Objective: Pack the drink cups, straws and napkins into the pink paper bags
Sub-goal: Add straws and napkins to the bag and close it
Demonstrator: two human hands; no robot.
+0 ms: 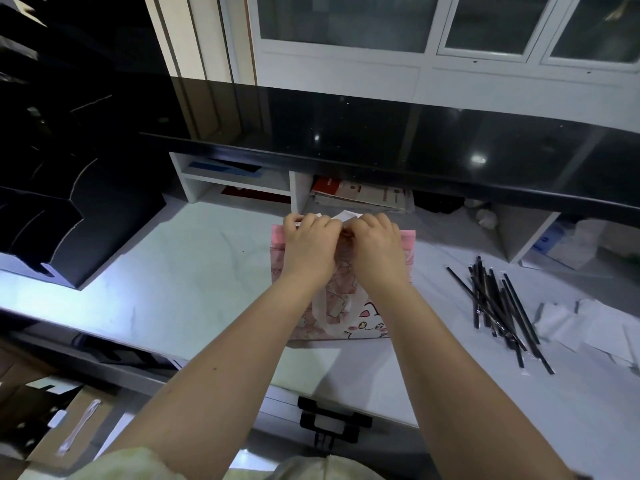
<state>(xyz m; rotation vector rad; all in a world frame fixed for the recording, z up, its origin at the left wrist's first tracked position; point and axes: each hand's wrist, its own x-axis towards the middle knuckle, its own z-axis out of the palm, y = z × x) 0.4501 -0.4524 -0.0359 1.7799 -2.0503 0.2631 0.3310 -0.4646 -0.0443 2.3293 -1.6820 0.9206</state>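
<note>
Bare desk (180, 271) lies open left of the bag (360, 323); straws (498, 306) and napkins (557, 322) crowd the right, a black shelf (381, 143) overhangs behind.

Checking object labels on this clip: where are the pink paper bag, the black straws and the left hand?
pink paper bag (360, 327): head view, printed lower front.
black straws (491, 296): head view, middle of the loose pile.
left hand (308, 247): head view, back of the hand.
</note>
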